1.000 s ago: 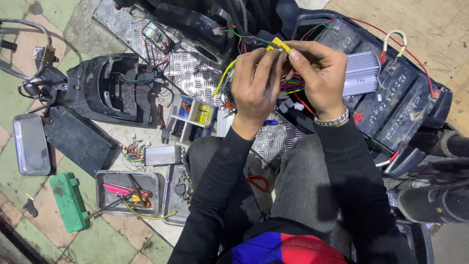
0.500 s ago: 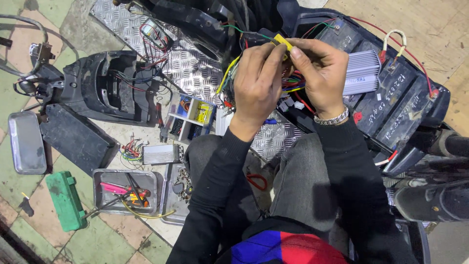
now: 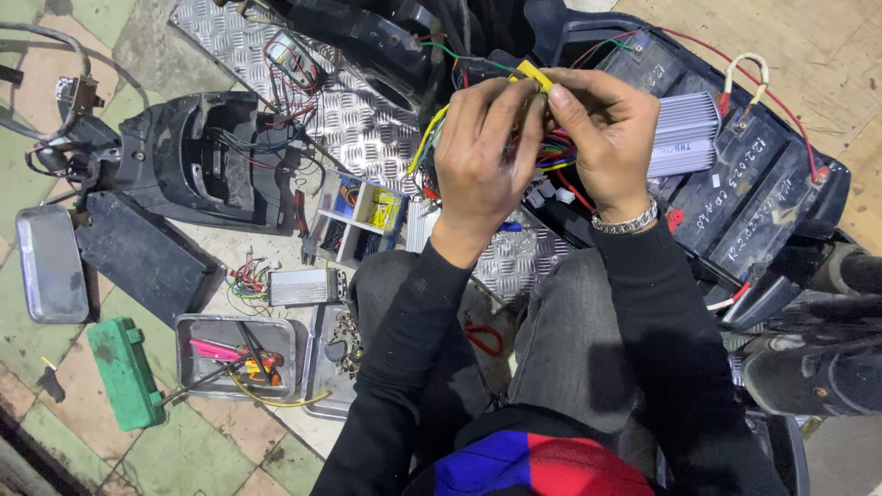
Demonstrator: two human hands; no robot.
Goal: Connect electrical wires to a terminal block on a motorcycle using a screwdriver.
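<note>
both hands, left hand (image 3: 482,152) and right hand (image 3: 602,138), pinch a small yellow plastic connector (image 3: 534,75) above a bundle of coloured wires (image 3: 549,152), raising it clear for close handling.

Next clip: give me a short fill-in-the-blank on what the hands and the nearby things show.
1. Both hands pinch a small ____ connector above a bundle of coloured wires.
2. The right hand wears a silver ____ at the wrist.
3. The green case lies on the floor just left of a metal ____ holding tools.
4. The left hand has its ____ facing the camera.

Missing words: yellow; bracelet; tray; back
</note>
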